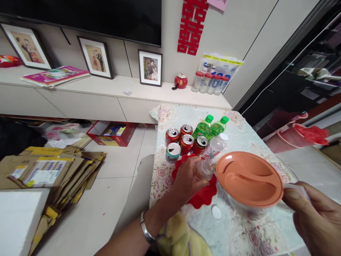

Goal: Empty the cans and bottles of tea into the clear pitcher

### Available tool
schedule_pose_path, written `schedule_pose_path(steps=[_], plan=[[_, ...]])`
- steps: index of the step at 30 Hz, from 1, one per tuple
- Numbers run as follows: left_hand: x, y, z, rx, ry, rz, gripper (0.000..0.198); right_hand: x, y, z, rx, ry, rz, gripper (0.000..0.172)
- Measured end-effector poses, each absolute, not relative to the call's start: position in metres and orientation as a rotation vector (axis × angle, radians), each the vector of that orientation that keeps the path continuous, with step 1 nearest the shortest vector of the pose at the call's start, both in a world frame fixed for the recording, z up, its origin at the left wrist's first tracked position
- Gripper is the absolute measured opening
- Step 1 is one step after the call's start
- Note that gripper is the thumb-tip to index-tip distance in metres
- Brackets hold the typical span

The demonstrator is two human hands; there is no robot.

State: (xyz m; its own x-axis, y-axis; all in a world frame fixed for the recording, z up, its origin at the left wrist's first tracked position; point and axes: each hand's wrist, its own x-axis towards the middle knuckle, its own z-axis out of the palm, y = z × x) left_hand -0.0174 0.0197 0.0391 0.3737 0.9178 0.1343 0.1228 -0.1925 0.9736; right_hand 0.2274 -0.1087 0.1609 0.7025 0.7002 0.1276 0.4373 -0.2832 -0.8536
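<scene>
My left hand [186,177] is wrapped round a clear plastic bottle [204,170] with its mouth uncapped. Beneath that bottle lies a red wavy-edged plate [201,197]. My right hand [314,211] grips the handle of a clear pitcher with an orange lid [249,177]. The pitcher leans left, its spout side close to the bottle's mouth; whether they touch I cannot tell. A white bottle cap [216,212] rests on the cloth below the plate. Just beyond my left hand stand several drink cans [186,142] and a clear bottle with a white cap [214,145].
Two green-capped bottles [210,129] stand behind the cans on the flowered tablecloth [166,170]. A yellow cloth [183,236] lies at the near edge. Beyond is a white cabinet [128,90] with frames and red-lidded jars [209,83]. Flattened cardboard [53,174] covers floor at left; a pink basket [287,138] is at right.
</scene>
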Motion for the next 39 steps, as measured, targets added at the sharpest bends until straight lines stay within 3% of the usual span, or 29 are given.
schedule_pose_path(steps=[39], plan=[[-0.018, 0.019, 0.038, 1.648, 0.997, 1.028, 0.065, 0.221, -0.1, 0.176, -1.985, -1.059, 0.188, 0.043]])
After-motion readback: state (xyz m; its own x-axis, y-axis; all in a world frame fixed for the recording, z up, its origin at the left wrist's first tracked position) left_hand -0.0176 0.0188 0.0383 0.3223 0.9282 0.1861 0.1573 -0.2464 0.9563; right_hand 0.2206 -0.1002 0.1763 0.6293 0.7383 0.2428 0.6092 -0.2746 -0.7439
